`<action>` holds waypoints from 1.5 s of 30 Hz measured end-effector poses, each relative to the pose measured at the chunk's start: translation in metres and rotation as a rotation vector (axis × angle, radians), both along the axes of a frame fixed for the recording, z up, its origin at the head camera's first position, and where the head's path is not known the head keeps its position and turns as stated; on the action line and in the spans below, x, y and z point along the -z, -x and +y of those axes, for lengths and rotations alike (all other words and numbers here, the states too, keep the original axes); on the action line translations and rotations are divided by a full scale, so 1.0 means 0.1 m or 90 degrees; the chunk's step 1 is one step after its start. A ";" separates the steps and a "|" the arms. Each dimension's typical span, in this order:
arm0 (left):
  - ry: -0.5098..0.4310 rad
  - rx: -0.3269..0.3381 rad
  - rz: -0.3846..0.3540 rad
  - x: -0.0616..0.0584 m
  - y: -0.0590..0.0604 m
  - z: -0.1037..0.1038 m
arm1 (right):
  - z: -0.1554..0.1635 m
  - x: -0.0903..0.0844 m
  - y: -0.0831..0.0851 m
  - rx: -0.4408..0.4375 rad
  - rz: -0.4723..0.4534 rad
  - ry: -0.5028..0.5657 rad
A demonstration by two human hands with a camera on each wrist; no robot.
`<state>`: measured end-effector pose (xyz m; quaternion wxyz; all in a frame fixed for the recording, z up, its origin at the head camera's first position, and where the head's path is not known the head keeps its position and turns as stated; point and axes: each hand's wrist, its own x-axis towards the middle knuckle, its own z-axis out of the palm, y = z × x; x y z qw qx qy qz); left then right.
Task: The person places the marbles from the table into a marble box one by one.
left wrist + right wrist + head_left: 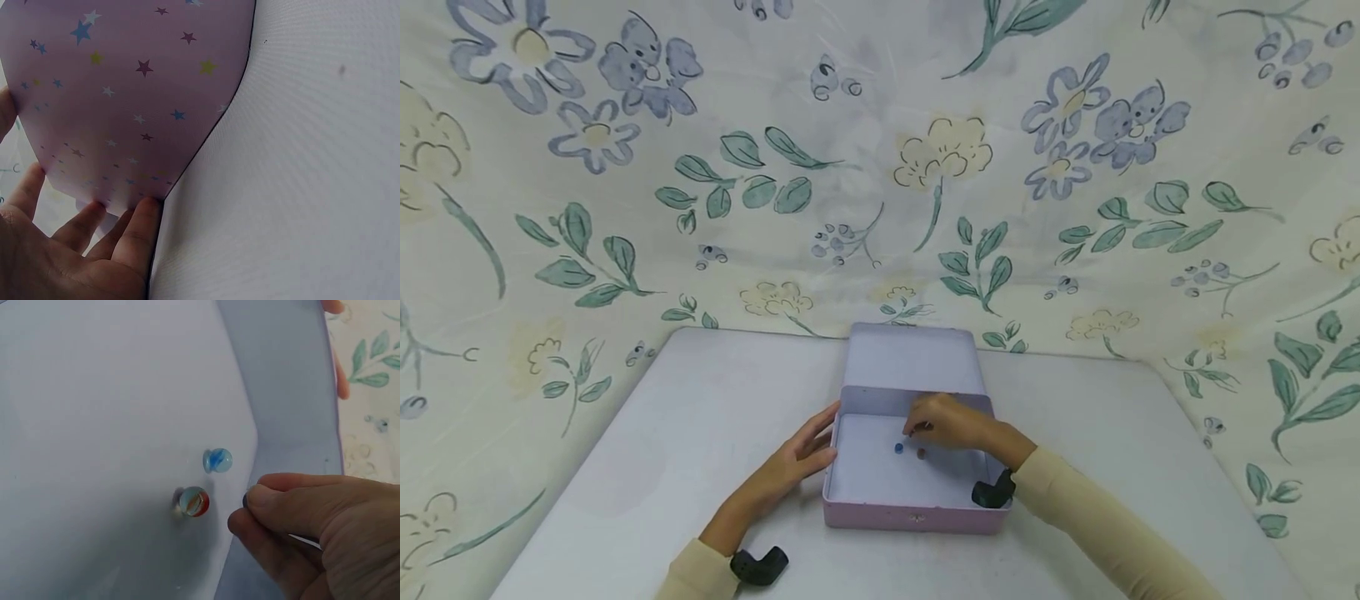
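Right hand (300, 531) pinches dark marble (245, 499) over box (857, 504); lower close beside blue marble (217, 460), red marble (194, 502). Left hand (75, 250), fingers flat, steadies box wall.

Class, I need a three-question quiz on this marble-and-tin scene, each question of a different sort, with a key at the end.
1. True or false: the left hand rests flat against the outside of the tin.
2. How many marbles lie loose on the tin's floor? A) one B) two C) four
3. Fill in: the right hand pinches something small and ____ between its fingertips.

Key:
1. True; its fingers touch the starred wall.
2. B: a blue marble and a red-orange marble.
3. Dark; what it is cannot be told.
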<state>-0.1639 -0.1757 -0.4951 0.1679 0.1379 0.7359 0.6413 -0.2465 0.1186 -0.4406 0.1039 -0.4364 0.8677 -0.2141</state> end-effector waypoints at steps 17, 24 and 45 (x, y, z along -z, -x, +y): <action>0.004 0.005 0.011 0.02 0.00 -0.01 | -0.02 0.17 0.01 0.026 0.000 0.000; -0.004 0.012 0.007 0.01 0.00 -0.02 | -0.03 0.17 -0.01 0.025 -0.004 -0.017; 0.017 0.007 0.014 0.02 0.00 -0.01 | -0.02 0.13 -0.02 0.043 -0.010 -0.019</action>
